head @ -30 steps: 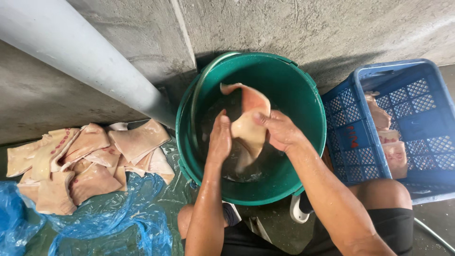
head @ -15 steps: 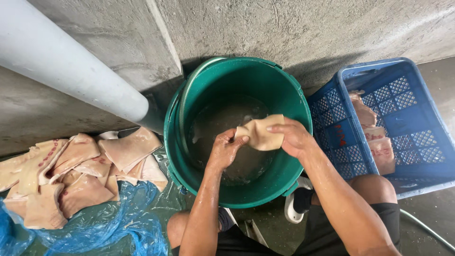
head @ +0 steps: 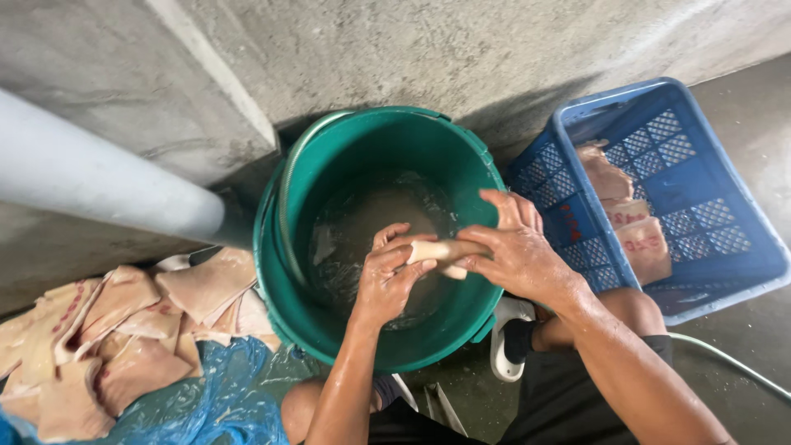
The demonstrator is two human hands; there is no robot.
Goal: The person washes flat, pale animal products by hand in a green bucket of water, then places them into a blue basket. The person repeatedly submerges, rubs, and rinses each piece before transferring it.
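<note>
Both my hands are over a green bucket [head: 284, 247] that holds cloudy water. My left hand [head: 386, 276] and my right hand [head: 509, 251] squeeze the same pale piece of pork skin [head: 437, 250], rolled up tight between the fingers just above the water. Only a short strip of the skin shows between the two hands. Both forearms are wet.
A pile of pale pork skin pieces [head: 124, 321] lies on blue plastic sheeting [head: 222, 404] at the left. A blue plastic crate [head: 717, 272] at the right holds more pieces [head: 630, 214]. A grey pipe [head: 99, 181] and concrete wall stand behind. A hose [head: 725, 358] runs at lower right.
The skin piece was held up flat and open; my hands have folded and rolled it into a tight bundle and lowered it toward the water.
</note>
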